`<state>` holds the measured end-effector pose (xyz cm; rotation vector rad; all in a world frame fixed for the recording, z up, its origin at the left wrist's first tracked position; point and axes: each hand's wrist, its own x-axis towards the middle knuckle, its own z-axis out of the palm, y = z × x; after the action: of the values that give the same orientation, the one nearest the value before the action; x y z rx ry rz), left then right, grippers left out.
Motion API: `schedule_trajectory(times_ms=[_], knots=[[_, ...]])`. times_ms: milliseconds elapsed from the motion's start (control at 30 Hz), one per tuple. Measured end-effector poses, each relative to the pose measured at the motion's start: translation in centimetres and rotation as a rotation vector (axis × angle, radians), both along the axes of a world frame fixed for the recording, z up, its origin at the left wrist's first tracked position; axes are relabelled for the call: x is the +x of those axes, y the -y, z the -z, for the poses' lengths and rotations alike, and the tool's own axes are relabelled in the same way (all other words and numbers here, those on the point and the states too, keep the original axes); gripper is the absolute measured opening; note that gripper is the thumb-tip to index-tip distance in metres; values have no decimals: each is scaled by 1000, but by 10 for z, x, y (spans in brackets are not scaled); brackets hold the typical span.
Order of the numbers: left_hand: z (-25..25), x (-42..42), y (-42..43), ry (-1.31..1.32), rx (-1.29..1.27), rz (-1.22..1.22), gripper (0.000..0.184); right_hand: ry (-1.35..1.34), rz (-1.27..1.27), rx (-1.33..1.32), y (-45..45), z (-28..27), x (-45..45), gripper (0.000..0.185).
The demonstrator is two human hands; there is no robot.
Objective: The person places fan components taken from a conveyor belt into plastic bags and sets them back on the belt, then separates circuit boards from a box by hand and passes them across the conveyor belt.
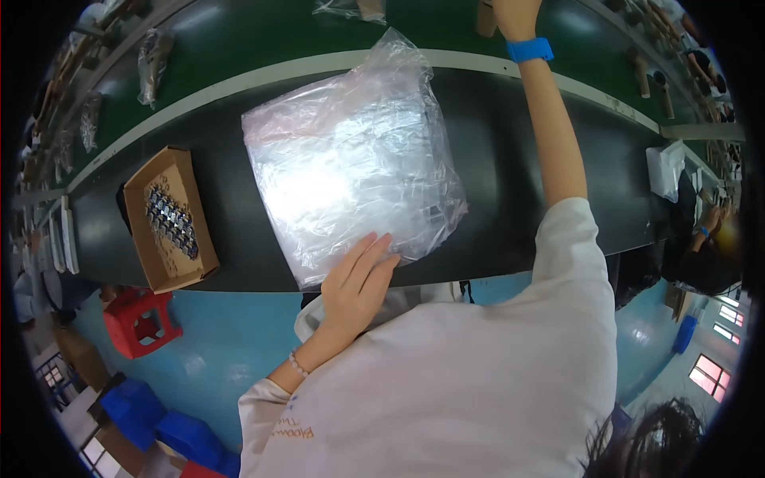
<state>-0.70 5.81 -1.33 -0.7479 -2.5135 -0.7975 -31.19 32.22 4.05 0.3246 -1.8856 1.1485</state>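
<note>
**White shirt (454,374) in the foreground, plastic sheeting (343,151) beyond**

The left grip (355,287) is released, its fingers extended upon the sheeting's near edge. The right grip (518,16) is cut off by the upper border; its state cannot be told. Glare hides the sheeting's layers; transparent, glossy and wrinkled, it lies mid-tabletop (498,167). At left, a cardboard box (205,219) contains small, shiny dark parts (172,223).

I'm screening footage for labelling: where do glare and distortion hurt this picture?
Head view: bright glare washes out part of the clear plastic; head view: the black table bows along its edges, and the corners fall to black; head view: the left hand looks reasonably sharp.
</note>
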Motion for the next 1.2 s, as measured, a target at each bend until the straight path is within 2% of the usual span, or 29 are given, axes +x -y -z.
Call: schedule_trajectory(times_ms=[67, 167, 233, 267, 300, 367, 467, 500, 567, 633, 700, 733, 833, 900, 1000, 1100, 1200], knots=[[-2, 1, 4, 53, 51, 60, 15, 167, -148, -168, -4, -3, 13, 21], [8, 4, 9, 81, 136, 132, 14, 166, -245, -149, -15, 11, 23, 23], [7, 5, 8, 92, 138, 110, 16, 27, 144, 103, -9, 15, 33, 26], [6, 6, 7, 109, 140, 88, 18, 25, 144, 107, -13, 14, 44, 26], [6, 5, 8, 106, 143, 88, 18, 412, 22, -93, 9, -19, 84, 31], [5, 2, 11, 74, 128, 159, 20, 798, -102, -294, 13, -26, 108, 36], [1, -4, 22, 108, 63, 309, 21, 676, -233, -319, -3, 12, 121, 49], [-2, -7, 26, 102, 64, 312, 21, 671, -230, -316, -2, 9, 133, 49], [-9, -15, 28, 147, -27, 404, 24, 698, -419, -457, -4, 2, 161, 50], [-16, -19, 22, 185, 15, 356, 25, 724, -463, -538, -3, -14, 204, 56], [-20, -21, 18, 221, 61, 311, 26, 575, -405, -628, 2, -9, 247, 68], [-21, -22, 17, 276, 79, 262, 27, 592, -406, -704, 4, -6, 270, 77], [-26, -26, 15, 331, 99, 252, 27, 631, -551, -849, 5, 9, 322, 97], [-28, -29, 16, 338, 98, 290, 26, 707, -635, -807, 4, 13, 339, 100], [-30, -32, 19, 368, 131, 354, 26, 753, -694, -910, 15, 9, 351, 98], [-31, -34, 17, 316, 168, 332, 26, 739, -672, -842, 19, 14, 355, 95], [-32, -31, 15, 258, 229, 244, 34, 749, -703, -774, 27, 11, 353, 95]])
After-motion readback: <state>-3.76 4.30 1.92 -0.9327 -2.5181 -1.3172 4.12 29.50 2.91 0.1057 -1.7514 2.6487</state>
